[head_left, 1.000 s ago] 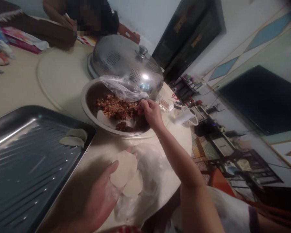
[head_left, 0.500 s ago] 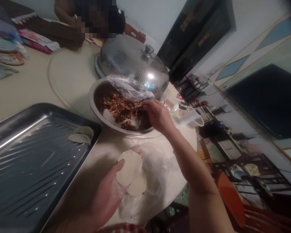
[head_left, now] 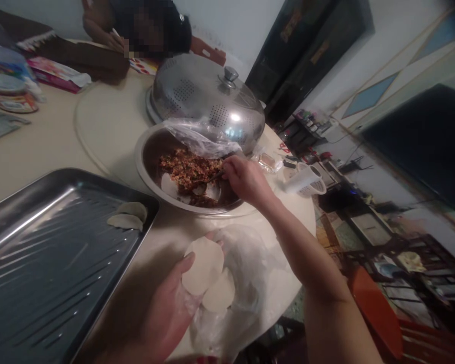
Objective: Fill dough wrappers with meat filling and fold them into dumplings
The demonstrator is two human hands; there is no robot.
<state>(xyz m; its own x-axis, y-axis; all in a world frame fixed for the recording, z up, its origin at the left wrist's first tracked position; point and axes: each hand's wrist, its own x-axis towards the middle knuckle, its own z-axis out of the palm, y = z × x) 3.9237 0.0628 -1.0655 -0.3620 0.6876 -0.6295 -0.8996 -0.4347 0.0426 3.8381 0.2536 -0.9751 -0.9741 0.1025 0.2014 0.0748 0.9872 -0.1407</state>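
My left hand (head_left: 170, 303) holds a round dumpling wrapper (head_left: 202, 265), thumb on top and fingers underneath. Just beside it, a second wrapper (head_left: 220, 291) lies over a clear plastic bag (head_left: 248, 268) on the table. My right hand (head_left: 244, 177) is closed on the handle of a spoon (head_left: 214, 177) at the right side of a metal bowl (head_left: 139, 164). The spoon's far end is sunk in minced filling (head_left: 189, 169), so its tip is hidden. Two folded dumplings (head_left: 127, 216) rest in the right corner of a metal tray (head_left: 72, 174).
Plastic film (head_left: 200, 141) hangs over the bowl's back rim. Behind stands a large perforated metal dome lid (head_left: 205, 93). A white roll (head_left: 303, 181) and a basket (head_left: 314, 188) are at the right table edge. Another person (head_left: 147, 25) sits across the table.
The spoon has shifted slightly within the filling, its end now deeper in it. My left hand keeps the wrapper in nearly the same place. The view has tilted a little.
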